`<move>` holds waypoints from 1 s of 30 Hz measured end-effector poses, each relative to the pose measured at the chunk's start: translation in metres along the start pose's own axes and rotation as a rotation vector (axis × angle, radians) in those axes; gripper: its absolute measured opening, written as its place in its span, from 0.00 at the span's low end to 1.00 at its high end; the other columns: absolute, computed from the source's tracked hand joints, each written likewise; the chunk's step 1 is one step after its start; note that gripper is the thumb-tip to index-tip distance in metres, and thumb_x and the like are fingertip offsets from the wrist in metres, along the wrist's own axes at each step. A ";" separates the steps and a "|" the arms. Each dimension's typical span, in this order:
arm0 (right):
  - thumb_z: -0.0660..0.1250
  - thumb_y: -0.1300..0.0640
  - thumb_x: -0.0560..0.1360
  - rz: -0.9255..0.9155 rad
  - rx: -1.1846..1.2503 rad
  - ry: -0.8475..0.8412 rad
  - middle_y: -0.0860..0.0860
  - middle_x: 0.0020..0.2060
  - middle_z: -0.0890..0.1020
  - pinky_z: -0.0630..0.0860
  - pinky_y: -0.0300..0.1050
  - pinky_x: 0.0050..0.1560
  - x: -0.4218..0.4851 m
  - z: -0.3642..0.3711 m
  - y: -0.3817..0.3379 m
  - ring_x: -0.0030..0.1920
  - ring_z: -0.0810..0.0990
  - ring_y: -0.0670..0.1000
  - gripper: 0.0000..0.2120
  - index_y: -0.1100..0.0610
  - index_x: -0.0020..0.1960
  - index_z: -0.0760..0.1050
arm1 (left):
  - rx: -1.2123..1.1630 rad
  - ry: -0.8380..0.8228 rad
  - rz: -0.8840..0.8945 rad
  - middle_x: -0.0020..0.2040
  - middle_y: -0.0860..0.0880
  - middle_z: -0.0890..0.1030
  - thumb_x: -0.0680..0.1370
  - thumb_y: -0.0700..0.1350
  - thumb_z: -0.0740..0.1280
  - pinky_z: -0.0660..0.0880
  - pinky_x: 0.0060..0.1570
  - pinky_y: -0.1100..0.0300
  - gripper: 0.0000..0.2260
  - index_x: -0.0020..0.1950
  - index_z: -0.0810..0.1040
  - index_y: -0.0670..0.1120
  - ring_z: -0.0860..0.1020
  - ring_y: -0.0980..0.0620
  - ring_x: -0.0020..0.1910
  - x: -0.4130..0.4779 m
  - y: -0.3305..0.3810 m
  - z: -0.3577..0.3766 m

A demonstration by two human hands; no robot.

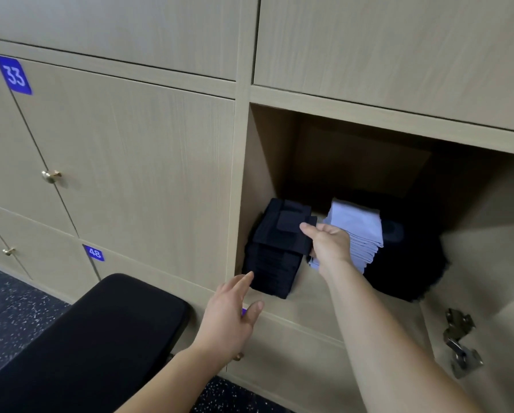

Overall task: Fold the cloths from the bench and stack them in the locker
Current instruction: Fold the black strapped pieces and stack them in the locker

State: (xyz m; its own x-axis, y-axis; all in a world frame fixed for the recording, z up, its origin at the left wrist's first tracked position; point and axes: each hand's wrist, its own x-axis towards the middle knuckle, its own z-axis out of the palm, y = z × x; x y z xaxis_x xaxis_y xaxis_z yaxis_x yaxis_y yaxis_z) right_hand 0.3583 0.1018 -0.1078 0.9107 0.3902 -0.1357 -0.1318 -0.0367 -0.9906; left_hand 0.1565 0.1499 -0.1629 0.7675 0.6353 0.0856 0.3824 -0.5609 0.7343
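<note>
An open wooden locker point(333, 302) holds a tall stack of folded dark navy cloths point(273, 263) at its left. Beside it stands a stack of folded pale blue cloths point(360, 231). My right hand point(327, 242) reaches into the locker and pinches a folded dark cloth point(291, 226) lying on top of the dark stack, thumb on top. My left hand point(234, 314) hovers open just outside the locker's lower edge, fingers stretched toward the bottom of the dark stack. The black padded bench point(100, 338) sits at lower left; no cloth shows on it.
A bulky black item point(410, 263) fills the locker's right rear. The locker's door point(488, 293) hangs open at right with a metal hinge point(461, 344). Shut lockers numbered 33 point(14, 74) and 48 point(94, 253) lie left. Dark speckled floor point(14, 308) is below.
</note>
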 end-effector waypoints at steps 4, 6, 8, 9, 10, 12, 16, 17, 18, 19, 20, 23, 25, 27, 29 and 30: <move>0.73 0.61 0.72 0.025 -0.020 0.001 0.67 0.51 0.82 0.76 0.49 0.43 0.012 0.014 0.010 0.40 0.77 0.55 0.05 0.63 0.44 0.79 | 0.016 0.004 -0.005 0.75 0.56 0.65 0.81 0.50 0.63 0.58 0.70 0.65 0.27 0.78 0.58 0.52 0.61 0.58 0.73 0.009 -0.011 0.004; 0.73 0.62 0.72 0.028 -0.034 0.003 0.68 0.53 0.80 0.74 0.47 0.41 0.017 0.018 0.014 0.40 0.76 0.54 0.08 0.66 0.46 0.79 | 0.030 0.001 0.003 0.75 0.56 0.64 0.81 0.50 0.63 0.56 0.69 0.65 0.27 0.79 0.57 0.52 0.61 0.57 0.73 0.011 -0.015 0.006; 0.73 0.62 0.73 0.025 -0.037 0.009 0.65 0.56 0.80 0.75 0.47 0.45 0.022 0.021 0.017 0.43 0.76 0.54 0.10 0.68 0.51 0.78 | 0.048 -0.002 0.009 0.75 0.56 0.64 0.81 0.51 0.62 0.55 0.69 0.66 0.27 0.79 0.57 0.53 0.60 0.57 0.73 0.013 -0.019 0.007; 0.73 0.63 0.73 0.028 -0.033 0.013 0.63 0.58 0.80 0.76 0.48 0.50 0.023 0.022 0.019 0.47 0.77 0.54 0.13 0.68 0.54 0.77 | 0.054 -0.004 0.009 0.75 0.56 0.63 0.81 0.51 0.62 0.55 0.69 0.66 0.27 0.79 0.56 0.53 0.60 0.57 0.74 0.013 -0.021 0.008; 0.73 0.63 0.73 0.035 -0.031 0.015 0.61 0.60 0.79 0.76 0.50 0.58 0.025 0.023 0.020 0.52 0.78 0.55 0.16 0.67 0.58 0.76 | 0.058 -0.007 0.007 0.75 0.57 0.63 0.81 0.51 0.62 0.55 0.70 0.65 0.27 0.79 0.56 0.54 0.60 0.57 0.74 0.014 -0.023 0.009; 0.74 0.62 0.72 0.042 -0.040 0.015 0.58 0.62 0.78 0.74 0.56 0.64 0.028 0.024 0.024 0.59 0.78 0.56 0.20 0.65 0.62 0.75 | 0.060 -0.010 0.008 0.75 0.57 0.63 0.81 0.52 0.62 0.56 0.71 0.64 0.27 0.79 0.56 0.54 0.59 0.57 0.74 0.015 -0.026 0.011; 0.75 0.60 0.72 0.004 -0.148 0.023 0.55 0.61 0.78 0.74 0.56 0.64 0.030 0.025 0.029 0.60 0.78 0.56 0.22 0.65 0.63 0.75 | 0.070 -0.012 0.018 0.75 0.57 0.63 0.82 0.52 0.62 0.54 0.71 0.64 0.27 0.79 0.56 0.54 0.59 0.57 0.74 0.015 -0.028 0.014; 0.75 0.59 0.71 -0.019 -0.187 0.030 0.54 0.61 0.79 0.74 0.54 0.64 0.030 0.025 0.030 0.60 0.78 0.55 0.22 0.64 0.63 0.75 | 0.071 -0.013 0.021 0.75 0.57 0.63 0.82 0.52 0.62 0.54 0.70 0.65 0.27 0.79 0.56 0.54 0.59 0.57 0.74 0.015 -0.028 0.014; 0.75 0.58 0.71 -0.042 -0.230 0.035 0.54 0.58 0.80 0.74 0.53 0.64 0.030 0.025 0.031 0.59 0.78 0.55 0.22 0.63 0.62 0.75 | 0.071 -0.014 0.023 0.76 0.57 0.63 0.82 0.52 0.62 0.55 0.70 0.65 0.27 0.79 0.56 0.54 0.59 0.57 0.74 0.015 -0.028 0.015; 0.75 0.57 0.71 -0.059 -0.275 0.038 0.52 0.55 0.81 0.74 0.51 0.63 0.030 0.026 0.032 0.58 0.79 0.54 0.21 0.62 0.62 0.76 | 0.071 -0.015 0.024 0.76 0.57 0.63 0.82 0.52 0.62 0.54 0.70 0.65 0.27 0.79 0.56 0.54 0.59 0.57 0.74 0.015 -0.028 0.015; 0.75 0.56 0.71 -0.072 -0.321 0.036 0.50 0.49 0.81 0.75 0.51 0.61 0.029 0.026 0.032 0.55 0.80 0.54 0.20 0.60 0.60 0.77 | 0.070 -0.015 0.024 0.76 0.57 0.63 0.82 0.52 0.62 0.54 0.70 0.65 0.27 0.79 0.56 0.54 0.59 0.57 0.74 0.015 -0.028 0.015; 0.74 0.52 0.71 -0.106 -0.485 0.038 0.47 0.41 0.81 0.78 0.51 0.53 0.027 0.025 0.032 0.47 0.82 0.53 0.11 0.53 0.50 0.76 | 0.062 -0.012 0.028 0.76 0.57 0.63 0.82 0.52 0.62 0.55 0.71 0.64 0.27 0.79 0.56 0.54 0.59 0.57 0.74 0.013 -0.028 0.016; 0.74 0.50 0.71 -0.117 -0.566 0.036 0.47 0.43 0.82 0.78 0.48 0.49 0.023 0.023 0.031 0.47 0.81 0.51 0.11 0.49 0.50 0.75 | 0.066 -0.016 0.030 0.76 0.57 0.62 0.82 0.52 0.62 0.55 0.72 0.63 0.27 0.79 0.56 0.54 0.59 0.57 0.74 0.012 -0.029 0.016; 0.74 0.50 0.71 -0.114 -0.586 0.030 0.46 0.46 0.81 0.76 0.46 0.49 0.020 0.021 0.030 0.49 0.80 0.51 0.16 0.50 0.56 0.76 | 0.065 -0.017 0.030 0.76 0.57 0.62 0.82 0.52 0.62 0.55 0.72 0.64 0.27 0.79 0.56 0.54 0.59 0.57 0.75 0.011 -0.029 0.017; 0.75 0.48 0.70 -0.126 -0.593 0.035 0.47 0.53 0.80 0.74 0.45 0.50 0.016 0.017 0.031 0.54 0.79 0.51 0.24 0.52 0.64 0.75 | 0.058 -0.017 0.031 0.76 0.58 0.62 0.82 0.52 0.62 0.54 0.71 0.66 0.27 0.79 0.56 0.54 0.59 0.58 0.74 0.010 -0.028 0.019; 0.75 0.48 0.69 -0.145 -0.605 0.037 0.48 0.56 0.79 0.73 0.45 0.49 0.015 0.014 0.032 0.55 0.79 0.51 0.26 0.51 0.65 0.75 | 0.052 -0.021 0.031 0.75 0.58 0.62 0.82 0.52 0.62 0.54 0.70 0.67 0.27 0.79 0.57 0.53 0.59 0.58 0.74 0.010 -0.028 0.020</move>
State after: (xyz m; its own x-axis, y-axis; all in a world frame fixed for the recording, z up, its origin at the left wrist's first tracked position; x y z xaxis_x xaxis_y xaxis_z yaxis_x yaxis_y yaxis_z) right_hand 0.3619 0.1196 -0.1416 0.9170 0.3987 0.0113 0.2297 -0.5047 -0.8322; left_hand 0.1634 0.1611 -0.1958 0.7897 0.6063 0.0936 0.3839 -0.6075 0.6954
